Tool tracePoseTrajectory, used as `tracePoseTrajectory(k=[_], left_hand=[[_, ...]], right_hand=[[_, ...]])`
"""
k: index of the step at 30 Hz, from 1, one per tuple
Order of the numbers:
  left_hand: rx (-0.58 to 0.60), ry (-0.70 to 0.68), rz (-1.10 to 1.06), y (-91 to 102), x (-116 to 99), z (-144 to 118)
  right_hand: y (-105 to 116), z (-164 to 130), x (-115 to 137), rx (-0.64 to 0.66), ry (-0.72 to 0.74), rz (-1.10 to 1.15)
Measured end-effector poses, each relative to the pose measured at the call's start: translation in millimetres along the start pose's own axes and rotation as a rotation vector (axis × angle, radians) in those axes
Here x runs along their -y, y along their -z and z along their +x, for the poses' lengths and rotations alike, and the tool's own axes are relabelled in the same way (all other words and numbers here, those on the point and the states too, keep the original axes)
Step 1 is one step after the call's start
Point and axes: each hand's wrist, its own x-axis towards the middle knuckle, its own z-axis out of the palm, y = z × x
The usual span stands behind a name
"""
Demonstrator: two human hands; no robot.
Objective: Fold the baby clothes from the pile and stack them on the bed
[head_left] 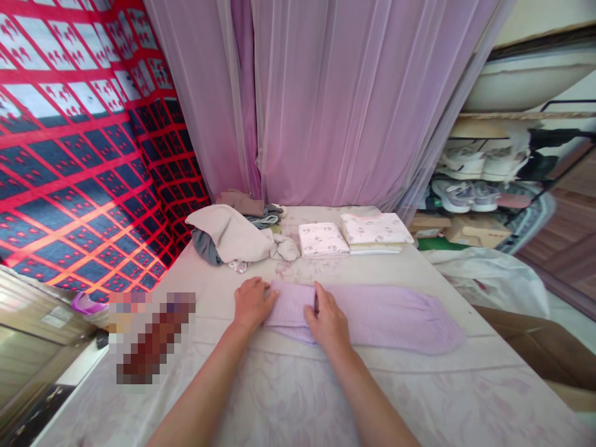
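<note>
A lilac, finely ribbed garment (391,316), which looks like a pair of pants, lies flat across the bed. Its left end is turned over on itself in a folded layer (291,302). My left hand (254,302) rests at the left edge of this layer, palm down, thumb apart and touching the cloth. At the layer's right edge, my right hand (328,316) lies with thumb and index finger spread on the fabric. Its other fingers are partly hidden. Toward the right, the garment narrows to a gathered, rounded end.
Behind are folded white printed cloths (323,240), a second folded stack (377,230) and a loose clothes heap (228,233). A pixelated patch (156,341) covers something at left. Purple curtains (326,105) hang behind; a shoe rack (493,115) stands right.
</note>
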Motion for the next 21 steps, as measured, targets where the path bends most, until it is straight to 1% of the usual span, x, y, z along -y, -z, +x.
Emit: tracePoseTrajectory(k=[3, 5, 7, 10, 12, 13, 15, 17, 21], left_hand=[[0.042, 0.071, -0.099, -1.9, -1, 3], [0.049, 0.073, -0.26, -8.2, -2, 3], [0.096, 0.065, -0.539, -15.1, -3, 2], [0.253, 0.106, -1.029, -20.2, -6, -4], [0.334, 0.136, -1.258, -19.5, -7, -7], [0.359, 0.144, -1.332, -18.5, -8, -8], [0.396, 0.16, -1.407, -16.8, -7, -9], [0.422, 0.192, -1.412, -16.5, -6, -8], [0.437, 0.234, -1.417, -18.0, -2, -7]], right_hand=[[-2, -3, -2, -0.06, 0.008, 0.081], [-2, -3, -2, -0.065, 0.02, 0.124], [-3, -3, -2, -0.076, 0.022, 0.145], [-5, -3, -3, -0.103, 0.01, 0.15], [-7, -2, -5, -0.11, -0.001, 0.156], [-8, -2, -7, -0.108, -0.006, 0.167], [-8, 2, -12, -0.087, -0.025, 0.203], [-6, 7, -14, -0.042, -0.07, 0.244], [7, 22, -9, 0.105, -0.216, 0.268]])
